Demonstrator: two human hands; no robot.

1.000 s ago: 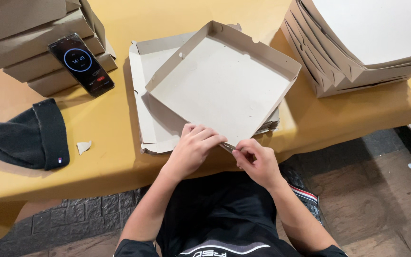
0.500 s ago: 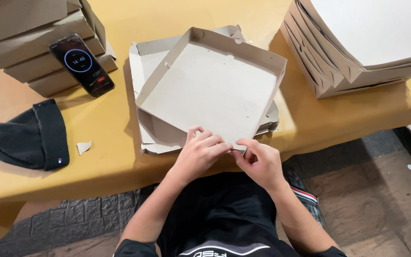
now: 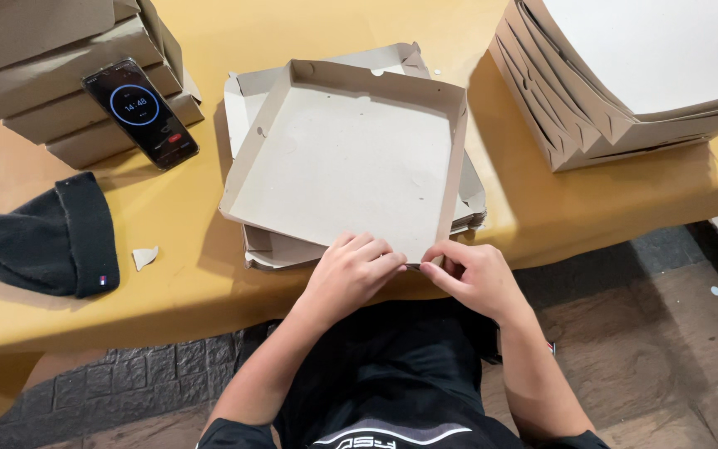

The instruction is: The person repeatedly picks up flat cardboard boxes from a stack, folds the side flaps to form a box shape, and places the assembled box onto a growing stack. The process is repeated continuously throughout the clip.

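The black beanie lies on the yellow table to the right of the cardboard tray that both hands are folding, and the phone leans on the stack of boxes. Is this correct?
Not quite. The head view shows the black beanie on the yellow table to the left of the cardboard tray, not the right. The rest holds: the left hand and right hand grip the tray's near edge, and the phone leans on the stack of boxes.
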